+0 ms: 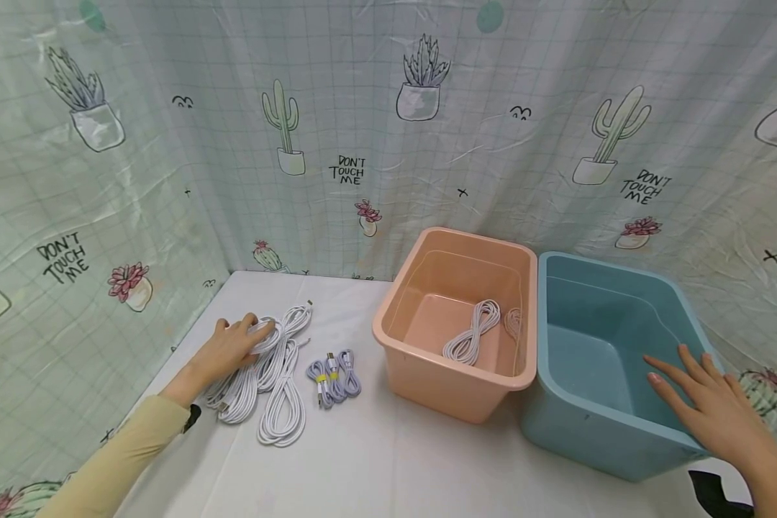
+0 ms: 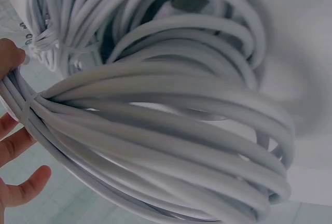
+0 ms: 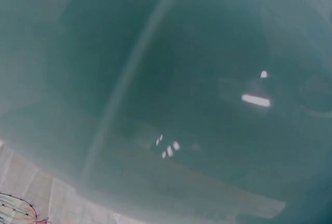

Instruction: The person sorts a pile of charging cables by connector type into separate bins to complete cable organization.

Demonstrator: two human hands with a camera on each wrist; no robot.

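Observation:
At the left, my left hand pinches a bundled white cable near its tie, thumb on one side and fingers on the other. More coiled white cables lie under and around that hand, with one long loop nearest the front. My right hand is over the right rim of the blue bin, its fingers spread and holding nothing. The right wrist view shows mostly the bin's shiny blue wall; no fingers appear there.
Three lavender cables, two with visible yellow ties, lie right of the white pile. A pink bin stands against the blue one and contains a coiled white cable. Behind everything hangs a cactus-print curtain.

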